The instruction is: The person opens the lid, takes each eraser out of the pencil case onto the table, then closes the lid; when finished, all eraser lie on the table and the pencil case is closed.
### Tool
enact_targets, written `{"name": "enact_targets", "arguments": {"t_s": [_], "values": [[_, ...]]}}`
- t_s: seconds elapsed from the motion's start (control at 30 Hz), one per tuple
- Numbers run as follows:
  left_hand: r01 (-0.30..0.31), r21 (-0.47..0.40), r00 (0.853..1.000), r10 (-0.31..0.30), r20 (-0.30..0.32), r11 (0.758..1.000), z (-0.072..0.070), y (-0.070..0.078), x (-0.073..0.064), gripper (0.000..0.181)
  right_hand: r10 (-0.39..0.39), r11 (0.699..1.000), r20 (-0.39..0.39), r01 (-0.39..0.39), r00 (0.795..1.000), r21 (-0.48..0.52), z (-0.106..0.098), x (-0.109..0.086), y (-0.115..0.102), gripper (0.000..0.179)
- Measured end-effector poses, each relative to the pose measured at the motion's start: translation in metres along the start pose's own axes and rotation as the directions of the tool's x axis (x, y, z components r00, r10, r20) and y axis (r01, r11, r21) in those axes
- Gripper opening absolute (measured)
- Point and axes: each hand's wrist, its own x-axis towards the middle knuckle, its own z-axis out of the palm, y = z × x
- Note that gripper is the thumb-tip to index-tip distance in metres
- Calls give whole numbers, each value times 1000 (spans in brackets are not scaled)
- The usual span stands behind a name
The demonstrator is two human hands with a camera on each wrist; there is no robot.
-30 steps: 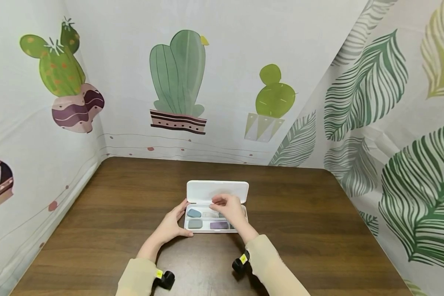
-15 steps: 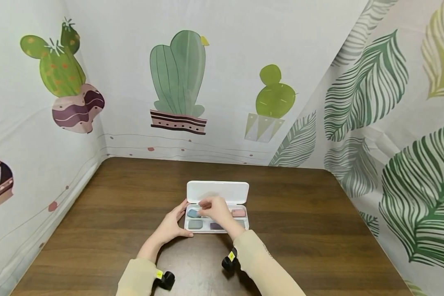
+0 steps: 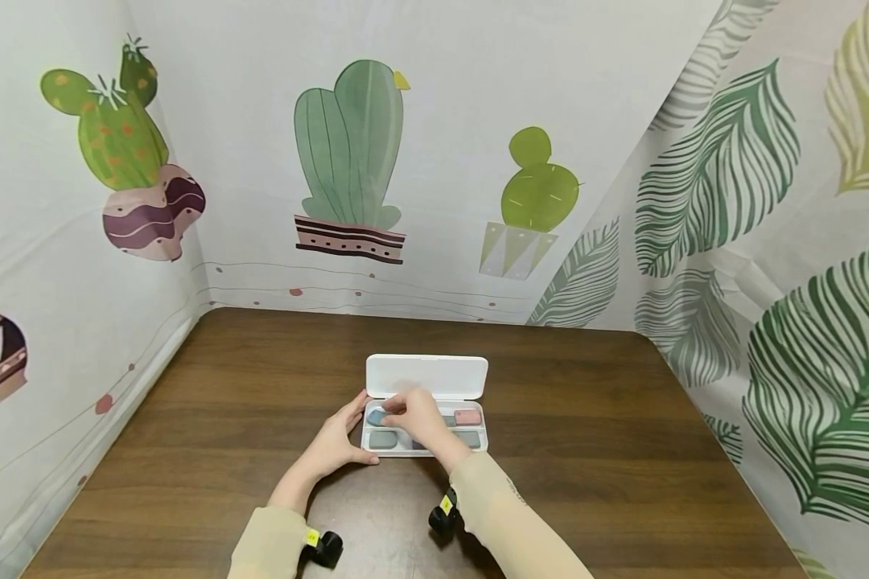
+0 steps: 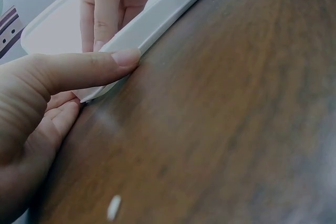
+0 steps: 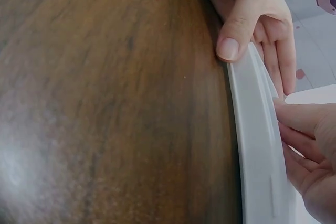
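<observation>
While my left hand (image 3: 333, 442) holds the left end of a long white plastic case with rounded corners (image 5: 257, 135), the case sits flat in front of me, its white rectangular lid (image 3: 452, 374) tipped up along the far edge. My left thumb presses the near wall by the corner, and my fingers reach around to the far side, so that the grip is spread about as wide as the case is deep.

My right hand (image 3: 416, 416) is over the far row, its thumb and fingertips at a small blue rounded block (image 3: 374, 418) in the far left compartment. They are drawn nearly together, but from these views I cannot tell whether they pinch the block or only touch it.

Nearer me, a grey-green rounded block (image 3: 383, 440) lies in the near left compartment. A pink rectangular block (image 3: 467, 416) lies at the far right, with a flat greyish block (image 3: 469, 439) in front of it.

Under the case spreads a brown wood-grain table (image 3: 586, 434). Cream sleeves (image 3: 510, 519) cover my forearms, and behind the table hangs a pale cloth (image 3: 449, 80) printed with cacti and leaves.
</observation>
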Motion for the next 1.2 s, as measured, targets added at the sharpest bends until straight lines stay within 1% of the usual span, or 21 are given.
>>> {"name": "enact_targets", "arguments": {"t_s": [0.17,0.4,0.73,0.93,1.2], "values": [[-9,2,1000,9,-3,1000,0,0,0,114,-13,1000,26,14,1000,-17,0,1,-1,22],[-17,5,1000,17,-7,1000,0,-1,1,114,-5,1000,45,6,999,-18,1,2,-2,21],[-19,10,1000,19,-5,1000,0,-1,1,114,-41,999,63,39,997,22,1,4,0,20],[-20,11,1000,20,-3,1000,0,-1,0,114,-48,998,67,45,997,48,1,3,-1,18],[-24,0,1000,24,-2,1000,0,-2,0,114,-65,997,114,61,991,39,0,6,1,22]]}}
